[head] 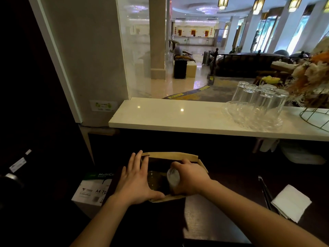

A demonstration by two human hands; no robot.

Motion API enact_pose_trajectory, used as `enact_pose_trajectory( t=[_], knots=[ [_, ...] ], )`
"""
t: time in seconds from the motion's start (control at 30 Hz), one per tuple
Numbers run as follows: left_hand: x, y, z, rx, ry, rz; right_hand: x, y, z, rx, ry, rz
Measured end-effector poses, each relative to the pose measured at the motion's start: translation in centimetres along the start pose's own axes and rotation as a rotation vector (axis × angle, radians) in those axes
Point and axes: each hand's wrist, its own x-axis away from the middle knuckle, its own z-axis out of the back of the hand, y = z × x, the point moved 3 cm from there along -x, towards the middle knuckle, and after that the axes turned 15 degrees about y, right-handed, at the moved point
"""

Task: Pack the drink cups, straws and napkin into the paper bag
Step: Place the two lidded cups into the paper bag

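A brown paper bag [170, 155] stands open on the dark counter in front of me. One lidded drink cup [153, 179] sits inside it at the left. My right hand [190, 175] grips a second clear cup [173, 178] and holds it tilted in the bag's mouth. My left hand [138, 177] rests with spread fingers on the bag's left rim, thumb along the near edge. A folded white napkin [292, 202] lies on the counter at the right, with dark wrapped straws [265, 191] beside its left edge.
A box of A4 paper [92, 189] stands left of the bag. A raised white stone ledge [178, 116] runs behind, carrying upturned glasses [258, 100] in a glass bowl and a wire basket of dried flowers [313, 75] at the right.
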Motion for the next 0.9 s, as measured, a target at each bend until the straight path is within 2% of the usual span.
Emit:
enact_pose_trajectory(
  t=[0.2,0.47,0.63,0.9],
  knots=[
    [-0.2,0.3,-0.8,-0.007,0.012,0.004,-0.9,0.4,-2.1,0.109,-0.035,-0.043],
    [-0.7,0.2,-1.0,0.004,0.004,-0.009,-3.6,-0.2,-6.0,0.137,-0.223,-0.039],
    [-0.9,0.1,-1.1,0.005,-0.004,-0.016,-5.0,0.2,-8.4,0.262,-0.346,-0.017],
    [-0.8,0.0,-1.0,-0.002,-0.017,-0.019,-5.2,0.7,-10.2,0.042,-0.345,-0.188]
  ],
)
